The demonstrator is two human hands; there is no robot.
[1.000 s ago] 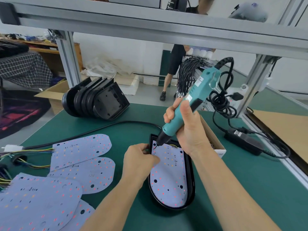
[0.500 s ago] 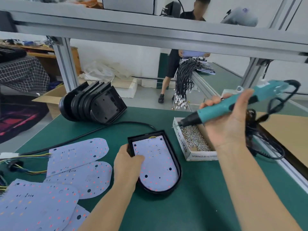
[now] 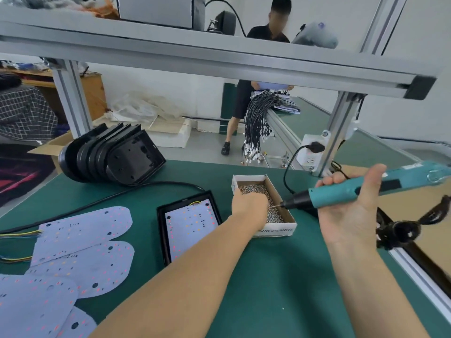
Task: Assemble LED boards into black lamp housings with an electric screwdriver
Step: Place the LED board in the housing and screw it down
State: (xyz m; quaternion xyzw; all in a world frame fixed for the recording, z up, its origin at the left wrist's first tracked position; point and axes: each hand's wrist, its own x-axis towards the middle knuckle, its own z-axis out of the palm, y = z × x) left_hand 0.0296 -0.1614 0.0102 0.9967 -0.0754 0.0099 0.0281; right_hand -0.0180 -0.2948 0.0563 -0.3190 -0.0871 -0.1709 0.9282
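Observation:
A black lamp housing [image 3: 163, 230] lies on the green mat with a pale LED board [image 3: 190, 228] seated in it; my left forearm crosses its near end. My left hand [image 3: 249, 208] is down in the small cardboard box [image 3: 280, 226] of silver screws [image 3: 252, 189], fingers hidden among them. My right hand [image 3: 349, 211] grips the teal electric screwdriver [image 3: 366, 189], held level above the table, its black tip pointing left over the box's right edge.
Several loose LED boards [image 3: 83, 242] with coloured wires lie at the left. A stack of black housings [image 3: 109, 157] lies on its side at the back left. A black cable crosses the mat. The screwdriver's coiled cord [image 3: 400, 230] hangs by the aluminium frame at the right. A person stands behind the bench.
My left hand left the housing and went right into the screw box. My right hand lifted the screwdriver off the board and swung it right, level above the table.

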